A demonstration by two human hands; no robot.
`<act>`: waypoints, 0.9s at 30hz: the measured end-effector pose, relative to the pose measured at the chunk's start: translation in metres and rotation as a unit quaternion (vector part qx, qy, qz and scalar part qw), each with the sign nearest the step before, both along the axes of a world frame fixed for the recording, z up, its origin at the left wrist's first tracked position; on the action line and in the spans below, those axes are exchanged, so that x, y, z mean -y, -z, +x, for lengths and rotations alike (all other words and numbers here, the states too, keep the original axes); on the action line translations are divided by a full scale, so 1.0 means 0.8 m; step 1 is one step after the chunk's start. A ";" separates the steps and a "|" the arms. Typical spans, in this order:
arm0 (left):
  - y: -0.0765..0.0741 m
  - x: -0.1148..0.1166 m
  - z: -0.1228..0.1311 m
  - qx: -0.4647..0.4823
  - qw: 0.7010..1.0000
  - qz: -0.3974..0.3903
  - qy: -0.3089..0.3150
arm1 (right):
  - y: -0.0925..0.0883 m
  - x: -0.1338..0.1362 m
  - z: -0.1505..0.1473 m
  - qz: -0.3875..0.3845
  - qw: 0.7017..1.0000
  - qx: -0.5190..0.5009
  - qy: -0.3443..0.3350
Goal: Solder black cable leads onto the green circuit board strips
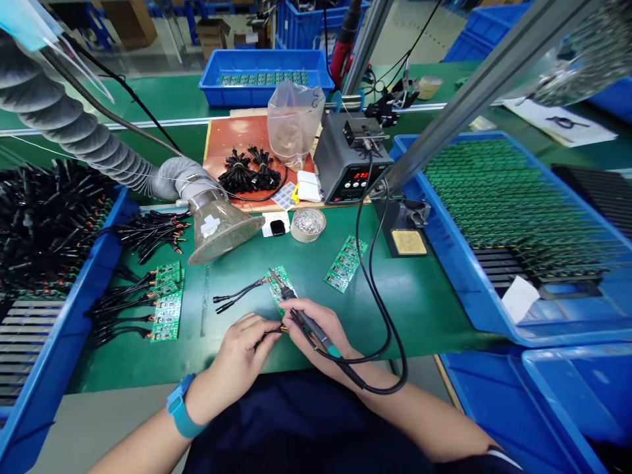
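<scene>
My right hand (318, 329) is closed around a soldering iron (311, 324), its tip pointing up and left over a green circuit board (279, 273). Pinched between my left thumb and fingers is a black cable (264, 337) whose coloured wire ends reach toward my right fingers; my left hand (244, 349) is just left of the board. Another black cable pair (239, 295) extends left from the board's upper end. My right hand hides the board's lower part. A second circuit board panel (345, 263) lies to the right on the green mat.
A fume extractor hood (222, 227) hangs ahead on the left. Boards with cables (168, 306) lie left, beside a blue bin of cables (101, 247). A soldering station (350, 161), iron stand (405, 230) and round tin (308, 225) stand ahead. At right is a blue board bin (467, 299).
</scene>
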State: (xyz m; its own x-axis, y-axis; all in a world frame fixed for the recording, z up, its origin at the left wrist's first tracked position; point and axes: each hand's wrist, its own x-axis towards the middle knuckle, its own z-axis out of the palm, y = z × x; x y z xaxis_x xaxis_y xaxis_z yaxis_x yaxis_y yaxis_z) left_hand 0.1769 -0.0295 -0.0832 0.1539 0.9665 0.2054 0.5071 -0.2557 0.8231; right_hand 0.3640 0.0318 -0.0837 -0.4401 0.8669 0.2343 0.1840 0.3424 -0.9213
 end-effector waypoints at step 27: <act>0.036 -0.070 -0.034 -0.235 0.971 0.047 -0.018 | -0.008 0.004 0.021 0.054 0.993 0.073 0.079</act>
